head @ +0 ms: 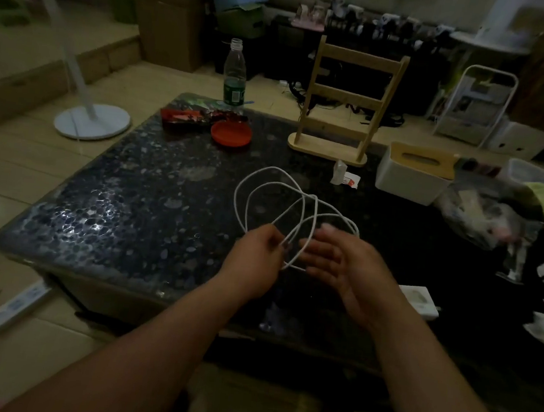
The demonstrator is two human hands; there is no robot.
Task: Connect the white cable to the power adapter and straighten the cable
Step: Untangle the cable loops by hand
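Observation:
A thin white cable (266,185) hangs in several loose loops above the dark speckled table (125,198). My left hand (255,257) pinches the loops together at their near end. Just to the right, my right hand (335,261) is blurred, with its fingers straight and the palm turned toward the cable. Whether it touches the cable I cannot tell. A white power adapter (419,299) lies on the table behind my right wrist, partly hidden by it. The cable's ends are not visible.
A red dish (231,133), snack wrapper (189,119) and plastic bottle (235,72) stand at the table's far left. A wooden rack (342,113) and white tissue box (413,173) are at the back right, with bags and clutter further right. A power strip (15,307) lies on the floor.

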